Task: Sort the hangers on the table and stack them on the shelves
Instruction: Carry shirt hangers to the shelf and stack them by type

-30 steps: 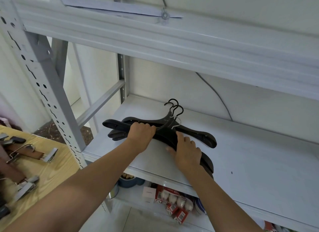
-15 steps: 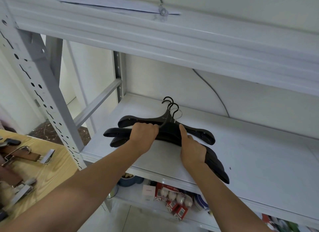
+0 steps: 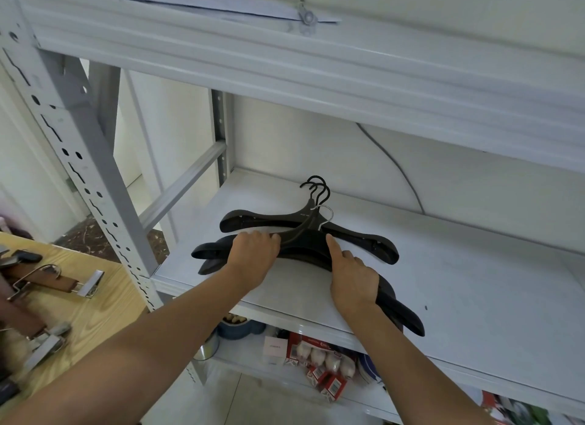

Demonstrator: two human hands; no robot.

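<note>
Head-worn, forward-down, close to shelf

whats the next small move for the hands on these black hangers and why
The black hangers lie fanned on the shelf, their right ends overhanging its front edge. The left hand grips their left arms; the right hand holds the right side, index finger straight. So probably nudge the front ones back, square with the rear one.
</note>
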